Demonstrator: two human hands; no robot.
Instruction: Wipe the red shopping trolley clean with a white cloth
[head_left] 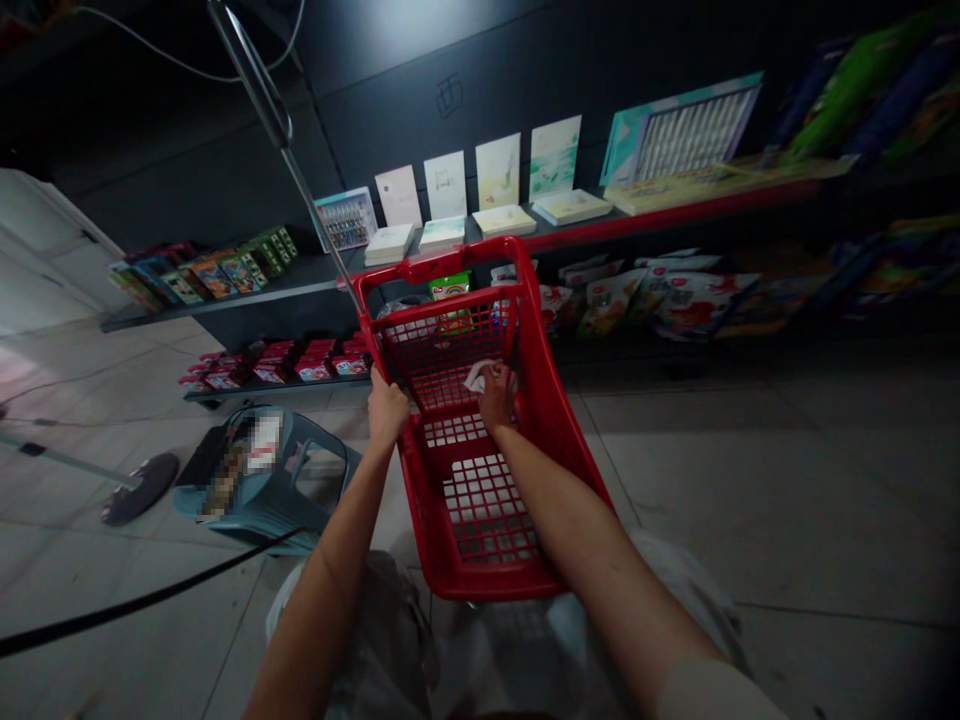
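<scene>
text: none legible | wall scrawl (450,97): unreadable | shelf packs (675,295): print too small

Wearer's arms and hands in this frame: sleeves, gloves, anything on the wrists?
No gloves on the left hand or right hand, and both forearms are uncovered. No watch or band shows on either wrist. The right arm has a pale short sleeve at the bottom edge. No sleeve shows on the left arm. Too dim to tell rings.

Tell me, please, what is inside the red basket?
The right hand presses a white cloth against the red basket's mesh wall; the hand covers part of the cloth.
</scene>
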